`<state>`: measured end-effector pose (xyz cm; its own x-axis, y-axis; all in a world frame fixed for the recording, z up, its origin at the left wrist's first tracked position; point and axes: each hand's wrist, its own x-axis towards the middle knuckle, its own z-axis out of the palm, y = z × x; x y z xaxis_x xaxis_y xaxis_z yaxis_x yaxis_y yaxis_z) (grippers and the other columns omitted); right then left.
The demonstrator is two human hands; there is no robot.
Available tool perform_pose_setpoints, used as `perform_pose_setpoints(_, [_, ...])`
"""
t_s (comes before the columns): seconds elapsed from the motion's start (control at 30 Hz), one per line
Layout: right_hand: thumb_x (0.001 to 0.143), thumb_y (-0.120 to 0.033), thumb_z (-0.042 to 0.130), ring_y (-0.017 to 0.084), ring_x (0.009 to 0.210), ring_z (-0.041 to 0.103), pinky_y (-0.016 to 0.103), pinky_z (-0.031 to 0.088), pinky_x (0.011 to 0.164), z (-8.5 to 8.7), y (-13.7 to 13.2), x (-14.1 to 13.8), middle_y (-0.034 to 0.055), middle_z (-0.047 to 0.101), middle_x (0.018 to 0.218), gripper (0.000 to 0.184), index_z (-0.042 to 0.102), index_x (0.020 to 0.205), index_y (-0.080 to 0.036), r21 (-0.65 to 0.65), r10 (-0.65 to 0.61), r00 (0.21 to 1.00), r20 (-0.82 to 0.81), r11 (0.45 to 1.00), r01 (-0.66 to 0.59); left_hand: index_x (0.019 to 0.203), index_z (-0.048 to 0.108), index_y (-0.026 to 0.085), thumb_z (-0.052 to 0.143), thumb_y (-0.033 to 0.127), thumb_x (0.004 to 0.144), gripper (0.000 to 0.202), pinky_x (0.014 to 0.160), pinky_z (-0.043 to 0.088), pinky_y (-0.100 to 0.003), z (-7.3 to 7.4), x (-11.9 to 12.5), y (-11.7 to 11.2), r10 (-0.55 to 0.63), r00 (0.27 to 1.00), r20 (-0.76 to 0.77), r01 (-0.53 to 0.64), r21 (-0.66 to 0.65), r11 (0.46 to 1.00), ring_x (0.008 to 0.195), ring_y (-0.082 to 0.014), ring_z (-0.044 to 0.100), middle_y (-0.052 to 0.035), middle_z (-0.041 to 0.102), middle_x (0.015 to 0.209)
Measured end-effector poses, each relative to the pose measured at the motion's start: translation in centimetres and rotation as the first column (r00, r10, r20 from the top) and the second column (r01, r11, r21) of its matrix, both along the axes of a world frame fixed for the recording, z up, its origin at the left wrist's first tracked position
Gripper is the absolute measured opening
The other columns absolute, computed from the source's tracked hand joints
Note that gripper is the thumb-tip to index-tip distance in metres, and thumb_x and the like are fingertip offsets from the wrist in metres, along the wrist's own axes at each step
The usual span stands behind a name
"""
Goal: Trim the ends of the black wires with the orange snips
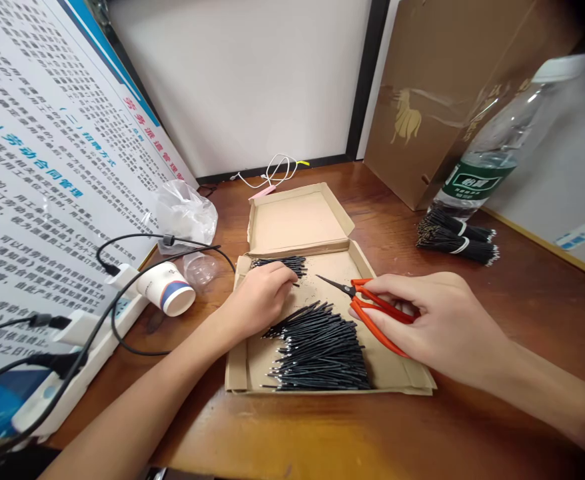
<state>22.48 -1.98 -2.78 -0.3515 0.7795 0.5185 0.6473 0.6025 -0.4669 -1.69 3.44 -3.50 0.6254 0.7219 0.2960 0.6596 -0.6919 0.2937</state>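
Note:
My right hand [437, 320] holds a pair of scissors [382, 317] with orange-red handles. Their dark pointed blades reach left over an open cardboard box [392, 380] and look closed. At the left side of the box, my left hand [267, 297] has its fingers pinched together, and a short dark wire end [296, 285] shows below the fingertips. Just behind that hand lies a small pile of black wires [292, 265], partly hidden by it. In the front of the box spreads a larger pile of black wires [322, 350] with silvery ends at the left.
Bundled black wires [462, 243] lie at the right beside a water bottle [487, 153] and a brown carton [422, 100]. To the left are a paper cup [167, 288], a plastic bag [187, 210] and a power strip [52, 393] with black cables. A white cable [277, 175] lies behind the box.

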Motion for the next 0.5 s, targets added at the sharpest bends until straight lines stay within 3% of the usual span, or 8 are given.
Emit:
perform_pose_setpoints(0.17, [0.085, -0.026, 0.056, 0.009, 0.039, 0.044, 0.024, 0.033, 0.042, 0.0, 0.3, 0.1, 0.0013, 0.062, 0.053, 0.018, 0.069, 0.077, -0.016, -0.041, -0.004, 1.0, 0.004, 0.999, 0.004, 0.098, 0.065, 0.01, 0.043, 0.003, 0.086, 0.026, 0.084, 0.052, -0.04, -0.1, 0.0, -0.2, -0.049, 0.999, 0.0, 0.049, -0.052, 0.997, 0.094, -0.023, 0.064, -0.0141, 0.069, 0.101])
perform_pose_setpoints(0.27, [0.084, -0.032, 0.058, 0.01, 0.04, 0.044, 0.025, 0.034, 0.041, 0.4, 1.1, 0.9, 0.0015, 0.061, 0.051, 0.021, 0.066, 0.071, -0.018, -0.01, -0.077, 0.997, -0.027, 0.997, 0.077, 0.096, 0.065, 0.009, 0.044, 0.003, 0.087, 0.024, 0.084, 0.052, -0.04, -0.1, -0.2, -0.3, -0.056, 0.998, 0.011, 0.057, -0.052, 0.997, 0.094, -0.0229, 0.062, -0.0148, 0.068, 0.1])
perform_pose_setpoints(0.37, [0.083, -0.035, 0.061, 0.01, 0.042, 0.043, 0.025, 0.033, 0.04, 0.6, 2.8, 2.9, 0.0012, 0.06, 0.055, 0.018, 0.066, 0.077, -0.018, 0.02, -0.164, 0.984, -0.07, 0.986, 0.166, 0.094, 0.065, 0.01, 0.044, 0.003, 0.087, 0.023, 0.084, 0.052, -0.04, 0.0, -0.5, -0.6, -0.057, 0.998, 0.003, 0.057, -0.055, 0.997, 0.094, -0.0225, 0.061, -0.014, 0.067, 0.099])
perform_pose_setpoints(0.4, [0.083, -0.034, 0.061, 0.01, 0.044, 0.044, 0.025, 0.034, 0.041, 0.5, 3.5, 3.7, 0.0009, 0.06, 0.056, 0.017, 0.066, 0.079, -0.018, -0.013, -0.147, 0.989, -0.03, 0.989, 0.147, 0.094, 0.065, 0.011, 0.044, 0.003, 0.087, 0.023, 0.084, 0.052, -0.04, 0.0, -0.6, -0.7, -0.059, 0.998, -0.001, 0.059, -0.057, 0.997, 0.095, -0.0222, 0.06, -0.0134, 0.066, 0.098])
perform_pose_setpoints(0.47, [0.084, -0.032, 0.059, 0.01, 0.045, 0.044, 0.024, 0.034, 0.043, 0.2, 4.6, 5.3, -0.0008, 0.057, 0.052, 0.018, 0.064, 0.072, -0.019, -0.21, 0.138, 0.971, 0.196, 0.973, -0.096, 0.094, 0.065, 0.012, 0.044, 0.005, 0.088, 0.023, 0.084, 0.051, -0.039, 0.1, -0.8, -0.8, -0.053, 0.999, -0.006, 0.052, -0.061, 0.997, 0.095, -0.0216, 0.06, -0.0123, 0.066, 0.098])
perform_pose_setpoints(0.5, [0.085, -0.032, 0.057, 0.009, 0.041, 0.04, 0.025, 0.03, 0.041, 0.0, 5.0, 6.0, -0.0019, 0.053, 0.046, 0.025, 0.061, 0.064, -0.02, -0.28, 0.228, 0.93, 0.289, 0.949, -0.146, 0.094, 0.065, 0.012, 0.044, 0.006, 0.088, 0.023, 0.084, 0.051, -0.039, 0.1, -0.9, -0.9, -0.045, 0.999, -0.009, 0.044, -0.064, 0.997, 0.094, -0.0212, 0.06, -0.0121, 0.065, 0.097])
